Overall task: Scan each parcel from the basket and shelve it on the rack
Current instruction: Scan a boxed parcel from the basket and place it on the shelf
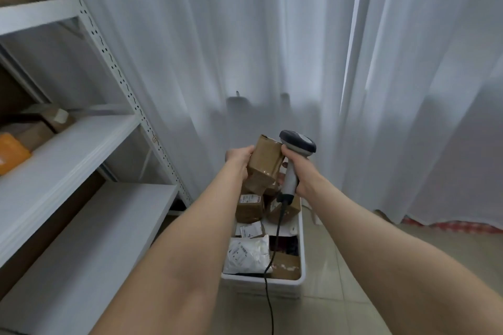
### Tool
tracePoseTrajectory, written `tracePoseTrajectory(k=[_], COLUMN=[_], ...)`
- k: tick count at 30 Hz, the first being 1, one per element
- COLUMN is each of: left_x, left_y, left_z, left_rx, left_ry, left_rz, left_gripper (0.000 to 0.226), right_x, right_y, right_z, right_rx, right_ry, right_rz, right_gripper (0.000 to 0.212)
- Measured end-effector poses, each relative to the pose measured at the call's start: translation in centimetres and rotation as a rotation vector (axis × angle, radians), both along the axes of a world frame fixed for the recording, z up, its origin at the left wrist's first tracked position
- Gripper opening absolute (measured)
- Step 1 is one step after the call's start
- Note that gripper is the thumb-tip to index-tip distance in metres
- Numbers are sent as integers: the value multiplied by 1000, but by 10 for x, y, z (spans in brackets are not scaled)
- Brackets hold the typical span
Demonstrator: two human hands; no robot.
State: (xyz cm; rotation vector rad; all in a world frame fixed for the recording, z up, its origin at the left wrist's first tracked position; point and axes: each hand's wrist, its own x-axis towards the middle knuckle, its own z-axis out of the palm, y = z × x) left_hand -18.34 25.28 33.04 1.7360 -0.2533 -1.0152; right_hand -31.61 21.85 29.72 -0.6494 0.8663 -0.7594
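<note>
- Pale sheer curtains (pixel 272 49) across the background; beige tiled floor (pixel 353 280) below.
- White metal shelving rack (pixel 81 144) at left, holding blurred brown boxes and an orange packet (pixel 12 153) on its middle shelf.
- White plastic basket (pixel 300 253) on the floor, beneath both forearms, filled with brown cardboard parcels and a white plastic mailer bag (pixel 247 254) with labels.
- Small brown cardboard parcel (pixel 265 162), tilted, raised above the basket, between the two hands.
- Left hand (pixel 241 159): closed around the parcel's left side, fingers wrapped behind it.
- Right hand (pixel 298 168): closed around the grip of a grey and black corded barcode scanner (pixel 295 155), just beside the parcel's right edge; black cable (pixel 272 266) hanging down over the basket.
</note>
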Motion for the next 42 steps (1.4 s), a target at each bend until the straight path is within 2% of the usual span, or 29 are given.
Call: tracePoseTrajectory(k=[3,9,13,16,19,22,25,28,32,38,42], left_x=[-11,-12,-7,1,14,32,46,57,71,86,94], left_y=[20,50,68,86,102,120,139,151,160,164,167], left_z=[14,30,28,26,29,31,36,42,48,40,31], left_rx=[-17,73,5,-87,-110,-114,-110,-96,-53,-98,-83], left_ry=[123,468,489,563,472,302,193,137,140,12,-21], left_rz=[-16,-99,-162,-110,-88,-158,-306,-365,-311,-225,-202], left_gripper=[35,66,58,52,44,34,42,53,53,59,61], right_x=[-15,-24,-17,-7,2,10,21,33,46,57,60], right_y=[15,45,60,69,80,88,99,111,123,132,136], right_z=[10,29,35,39,42,44,49,52,57,56,65], right_rx=[-5,-4,-27,-30,-17,-18,-12,-37,-50,-143,-205], right_ry=[-45,-33,-77,-67,-8,42,34,42,27,123,146], right_rz=[19,47,86,88,83,91,135,142,118,64,44], right_gripper=[31,45,40,23,15,23,27,31,28,41,28])
